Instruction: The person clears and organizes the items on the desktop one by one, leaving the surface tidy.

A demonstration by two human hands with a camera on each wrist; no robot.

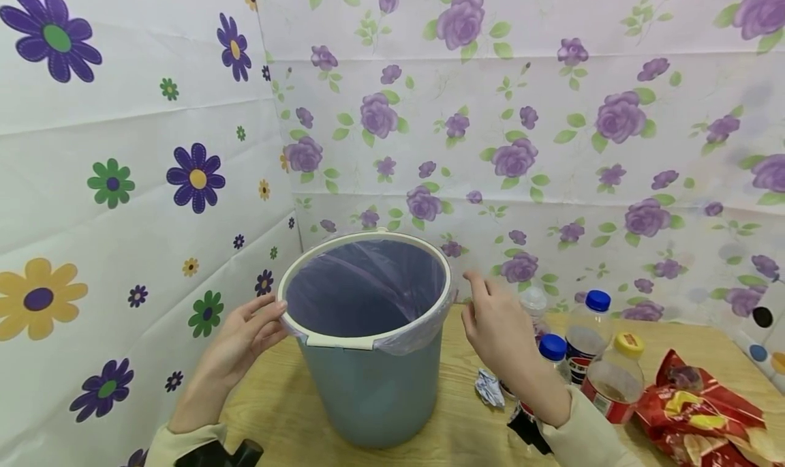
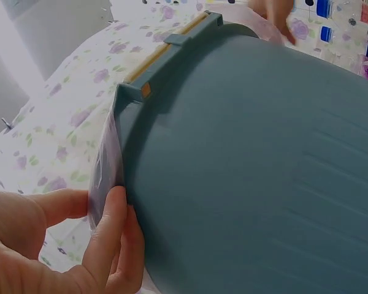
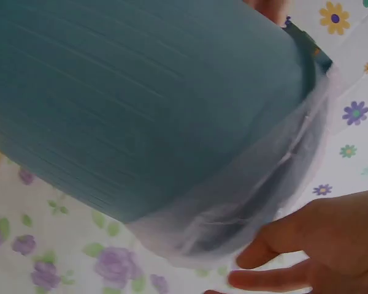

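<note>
A blue-grey trash bin (image 1: 374, 392) with a cream rim stands upright on the wooden table. A thin translucent trash bag (image 1: 407, 337) lines it, its edge folded outward over the rim. At the left of the rim, my left hand (image 1: 236, 341) pinches the bag's folded edge; the left wrist view shows thumb and fingers on either side of the bag (image 2: 107, 165). Off the right side of the rim is my right hand (image 1: 499, 327), holding nothing. In the right wrist view, its fingers (image 3: 276, 278) are loosely extended close to the bag's overhang (image 3: 257, 184).
Right of the bin lies a crumpled paper ball (image 1: 489, 388). Several plastic bottles stand beyond it, among them a yellow-capped bottle (image 1: 616, 378), partly behind my right forearm. A red snack bag (image 1: 699, 412) lies at the far right. Flowered cloth (image 1: 392, 167) covers the walls behind and left.
</note>
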